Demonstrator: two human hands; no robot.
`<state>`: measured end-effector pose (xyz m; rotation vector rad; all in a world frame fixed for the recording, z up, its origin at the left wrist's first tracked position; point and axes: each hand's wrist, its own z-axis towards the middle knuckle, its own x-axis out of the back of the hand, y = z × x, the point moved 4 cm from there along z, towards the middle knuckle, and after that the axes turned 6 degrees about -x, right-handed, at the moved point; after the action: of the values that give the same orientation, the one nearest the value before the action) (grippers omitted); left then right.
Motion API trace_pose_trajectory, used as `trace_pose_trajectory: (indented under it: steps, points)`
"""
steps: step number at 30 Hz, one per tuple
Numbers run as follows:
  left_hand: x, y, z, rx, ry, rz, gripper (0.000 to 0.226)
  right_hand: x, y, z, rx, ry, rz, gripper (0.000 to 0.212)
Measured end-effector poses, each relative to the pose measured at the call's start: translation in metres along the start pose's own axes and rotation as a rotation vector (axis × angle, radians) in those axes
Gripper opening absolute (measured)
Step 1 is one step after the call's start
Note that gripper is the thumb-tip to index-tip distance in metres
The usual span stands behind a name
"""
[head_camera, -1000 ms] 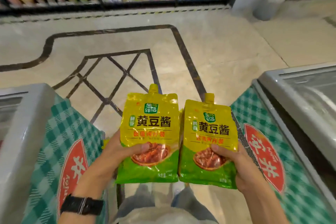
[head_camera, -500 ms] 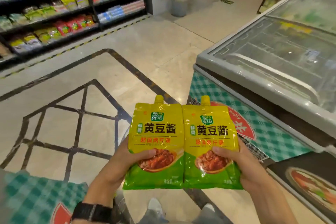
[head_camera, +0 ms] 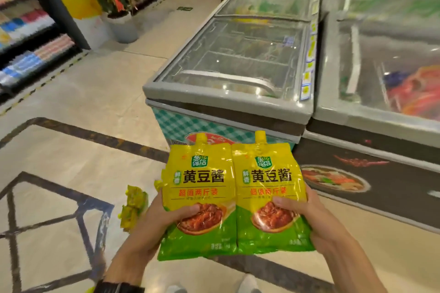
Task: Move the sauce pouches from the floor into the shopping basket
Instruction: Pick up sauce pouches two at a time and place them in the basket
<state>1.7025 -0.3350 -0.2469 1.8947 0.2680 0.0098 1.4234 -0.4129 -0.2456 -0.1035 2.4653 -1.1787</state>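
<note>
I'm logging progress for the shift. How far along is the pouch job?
Done: the left pouch and right pouch are off the floor. In hand: the left hand grips one, the right hand the other, side by side. Left: no basket is in view, so neither is in it yet. A blurred yellow-green thing lies on the floor, perhaps more pouches.

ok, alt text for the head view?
The left hand and right hand each hold a yellow-green sauce pouch, left pouch and right pouch side by side, over a tiled floor. Glass-topped chest freezers stand ahead, stocked shelves at left.
</note>
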Motion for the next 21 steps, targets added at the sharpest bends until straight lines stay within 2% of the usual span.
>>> trace_pose_trajectory:
  steps: [4, 7, 10, 16, 19, 21]
  points:
    - [-0.075, -0.003, 0.039, 0.014, -0.146, 0.04, 0.113, 0.075, -0.007, -0.022, 0.043, 0.132, 0.084, 0.077]
    - [-0.132, -0.002, 0.062, 0.032, -0.274, 0.085, 0.104, 0.126, -0.008, -0.042, 0.083, 0.256, 0.172, 0.089]
    - [-0.183, 0.001, 0.085, 0.039, -0.407, 0.135, 0.107, 0.165, -0.006, -0.061, 0.127, 0.343, 0.264, 0.095]
    - [-0.282, 0.001, 0.127, 0.071, -0.67, 0.258, 0.108, 0.222, 0.001, -0.099, 0.211, 0.515, 0.43, 0.076]
    - [-0.328, -0.004, 0.149, 0.099, -0.782, 0.289, 0.106, 0.245, -0.002, -0.112, 0.245, 0.606, 0.504, 0.076]
    - [-0.359, -0.008, 0.167, 0.129, -0.863, 0.316, 0.107, 0.261, -0.005, -0.117, 0.271, 0.668, 0.553, 0.065]
